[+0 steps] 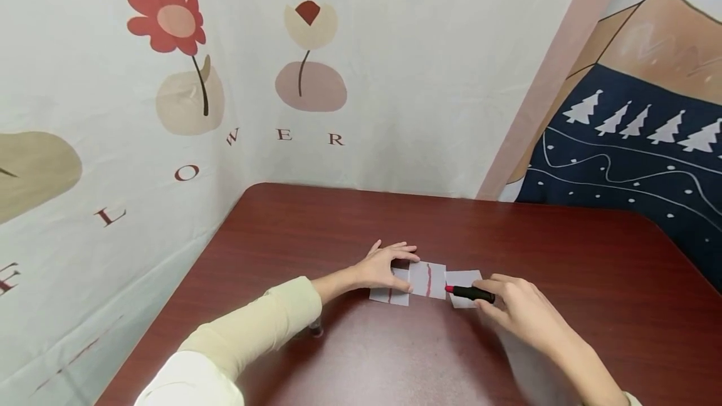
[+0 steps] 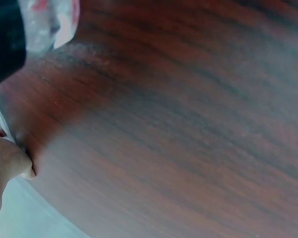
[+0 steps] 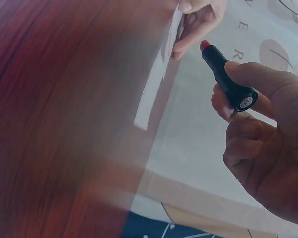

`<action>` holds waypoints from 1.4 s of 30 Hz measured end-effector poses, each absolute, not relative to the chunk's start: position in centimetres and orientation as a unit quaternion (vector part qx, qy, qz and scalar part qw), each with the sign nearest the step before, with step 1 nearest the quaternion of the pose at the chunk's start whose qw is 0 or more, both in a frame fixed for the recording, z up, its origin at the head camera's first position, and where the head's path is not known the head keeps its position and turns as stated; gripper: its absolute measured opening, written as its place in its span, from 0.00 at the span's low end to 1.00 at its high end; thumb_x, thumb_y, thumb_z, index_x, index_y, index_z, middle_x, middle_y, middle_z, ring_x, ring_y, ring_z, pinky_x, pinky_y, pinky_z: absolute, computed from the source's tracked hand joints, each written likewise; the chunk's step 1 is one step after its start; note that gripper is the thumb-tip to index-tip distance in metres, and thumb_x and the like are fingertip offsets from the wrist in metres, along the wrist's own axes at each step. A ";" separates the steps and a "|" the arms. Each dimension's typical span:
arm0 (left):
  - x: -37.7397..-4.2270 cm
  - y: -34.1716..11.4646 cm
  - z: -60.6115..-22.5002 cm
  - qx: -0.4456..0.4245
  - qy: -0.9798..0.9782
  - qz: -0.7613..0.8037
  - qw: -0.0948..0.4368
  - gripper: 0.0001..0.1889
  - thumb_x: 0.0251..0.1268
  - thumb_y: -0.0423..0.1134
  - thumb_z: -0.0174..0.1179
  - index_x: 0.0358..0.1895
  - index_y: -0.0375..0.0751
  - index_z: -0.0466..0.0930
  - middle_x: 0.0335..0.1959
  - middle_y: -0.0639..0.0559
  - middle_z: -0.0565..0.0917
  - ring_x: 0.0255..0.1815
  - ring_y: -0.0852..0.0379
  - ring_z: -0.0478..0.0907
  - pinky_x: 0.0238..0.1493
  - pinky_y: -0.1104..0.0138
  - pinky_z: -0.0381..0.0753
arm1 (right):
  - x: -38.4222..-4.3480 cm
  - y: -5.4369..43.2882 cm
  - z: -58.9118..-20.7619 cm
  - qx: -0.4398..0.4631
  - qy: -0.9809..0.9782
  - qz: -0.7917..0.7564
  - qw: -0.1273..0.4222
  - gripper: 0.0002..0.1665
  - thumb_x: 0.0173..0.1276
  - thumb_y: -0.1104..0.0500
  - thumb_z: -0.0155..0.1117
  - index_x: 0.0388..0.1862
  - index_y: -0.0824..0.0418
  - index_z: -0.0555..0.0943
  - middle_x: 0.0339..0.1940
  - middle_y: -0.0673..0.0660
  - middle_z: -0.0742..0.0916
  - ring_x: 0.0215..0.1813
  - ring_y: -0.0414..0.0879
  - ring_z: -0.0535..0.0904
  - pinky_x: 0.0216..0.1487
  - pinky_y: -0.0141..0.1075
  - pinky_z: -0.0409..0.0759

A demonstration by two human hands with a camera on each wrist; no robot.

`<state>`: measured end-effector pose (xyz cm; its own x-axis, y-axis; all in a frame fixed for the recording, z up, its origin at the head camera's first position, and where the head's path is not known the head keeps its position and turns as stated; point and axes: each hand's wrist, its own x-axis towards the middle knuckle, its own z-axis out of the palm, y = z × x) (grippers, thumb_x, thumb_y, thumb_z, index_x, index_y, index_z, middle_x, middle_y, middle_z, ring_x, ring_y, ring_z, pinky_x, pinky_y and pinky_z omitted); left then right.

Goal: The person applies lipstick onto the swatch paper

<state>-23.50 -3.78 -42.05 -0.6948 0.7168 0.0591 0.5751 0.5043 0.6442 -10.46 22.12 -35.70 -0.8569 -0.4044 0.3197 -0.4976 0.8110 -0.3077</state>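
My right hand pinches a black lipstick between thumb and fingers, its red tip pointing left toward the papers. In the right wrist view the lipstick is uncapped, with a round label on its base. My left hand rests with spread fingers at the left side of the middle white paper, which bears a wavy red line. Partly beneath that hand lies the left paper, also marked with a red line. The right paper is partly covered by the lipstick and right fingers.
The papers lie in a row on a dark red-brown table. Beside the left sleeve stands a small dark object, partly hidden. Behind the table hangs a white cloth with printed flowers and letters.
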 end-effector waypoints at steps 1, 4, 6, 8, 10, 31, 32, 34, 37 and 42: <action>-23.5 -3.8 -42.1 0.376 0.857 0.334 0.111 0.30 0.46 0.45 0.69 0.58 0.50 0.77 0.66 0.56 0.68 0.71 0.58 0.53 0.66 0.46 0.34 | -10.3 22.4 -35.7 0.235 -0.944 0.194 0.125 0.13 0.53 0.63 0.71 0.40 0.60 0.85 0.25 0.38 0.75 0.21 0.30 0.64 0.21 0.27 0.66; -23.5 -3.9 -42.0 0.374 0.846 0.361 0.120 0.29 0.47 0.43 0.68 0.59 0.48 0.77 0.66 0.54 0.68 0.71 0.57 0.54 0.67 0.47 0.33 | -9.8 22.9 -35.7 0.228 -0.945 0.192 0.137 0.15 0.52 0.63 0.72 0.41 0.62 0.85 0.26 0.39 0.77 0.21 0.29 0.64 0.21 0.27 0.66; -23.6 -3.9 -41.8 0.368 0.838 0.381 0.129 0.29 0.49 0.43 0.68 0.59 0.46 0.77 0.65 0.53 0.69 0.70 0.57 0.55 0.67 0.47 0.32 | -9.6 23.3 -35.6 0.221 -0.946 0.193 0.137 0.16 0.52 0.63 0.72 0.42 0.63 0.85 0.27 0.40 0.77 0.21 0.29 0.64 0.21 0.27 0.66; -23.8 -3.9 -41.4 0.358 0.832 0.401 0.138 0.28 0.50 0.43 0.68 0.59 0.44 0.76 0.65 0.53 0.69 0.70 0.57 0.56 0.68 0.50 0.36 | -9.4 23.6 -35.6 0.218 -0.946 0.193 0.140 0.16 0.52 0.63 0.72 0.41 0.62 0.85 0.27 0.40 0.77 0.21 0.29 0.64 0.20 0.27 0.65; -23.8 -3.5 -40.9 0.351 0.834 0.404 0.136 0.28 0.51 0.43 0.67 0.59 0.42 0.76 0.64 0.52 0.71 0.68 0.57 0.59 0.68 0.55 0.45 | -9.3 24.2 -35.5 0.213 -0.947 0.194 0.144 0.16 0.51 0.63 0.73 0.41 0.62 0.85 0.27 0.39 0.77 0.21 0.29 0.64 0.20 0.27 0.65; -18.4 5.0 -38.6 0.368 0.924 0.096 0.029 0.25 0.53 0.59 0.63 0.52 0.52 0.82 0.57 0.57 0.76 0.62 0.52 0.64 0.63 0.41 0.50 | -8.1 27.5 -35.5 0.164 -0.958 0.192 0.133 0.14 0.54 0.61 0.71 0.41 0.58 0.84 0.24 0.39 0.76 0.22 0.32 0.64 0.20 0.28 0.65; -18.4 5.2 -38.8 0.369 0.925 0.088 0.025 0.26 0.53 0.61 0.62 0.52 0.53 0.81 0.58 0.55 0.75 0.63 0.51 0.63 0.63 0.41 0.49 | -8.0 27.5 -35.5 0.161 -0.959 0.192 0.132 0.14 0.54 0.61 0.71 0.41 0.58 0.84 0.24 0.39 0.75 0.22 0.32 0.64 0.20 0.28 0.65; -18.5 5.4 -39.1 0.368 0.926 0.075 0.018 0.27 0.53 0.63 0.61 0.53 0.54 0.81 0.61 0.52 0.72 0.64 0.49 0.61 0.63 0.40 0.48 | -7.8 27.7 -35.4 0.155 -0.961 0.191 0.128 0.14 0.54 0.61 0.71 0.42 0.58 0.84 0.25 0.39 0.76 0.22 0.32 0.65 0.20 0.28 0.65; -18.6 5.5 -39.5 0.360 0.931 0.059 0.011 0.30 0.50 0.67 0.60 0.55 0.55 0.80 0.65 0.51 0.69 0.66 0.47 0.59 0.62 0.39 0.47 | -7.5 27.9 -35.3 0.153 -0.962 0.189 0.127 0.14 0.54 0.60 0.71 0.42 0.58 0.84 0.25 0.40 0.76 0.22 0.33 0.65 0.20 0.29 0.65; -18.9 5.2 -39.9 0.354 0.935 0.029 0.003 0.37 0.47 0.72 0.57 0.59 0.55 0.76 0.65 0.53 0.69 0.67 0.49 0.60 0.61 0.38 0.50 | -7.6 28.2 -35.2 0.157 -0.960 0.187 0.136 0.14 0.54 0.60 0.71 0.42 0.58 0.84 0.25 0.39 0.76 0.22 0.33 0.65 0.21 0.29 0.64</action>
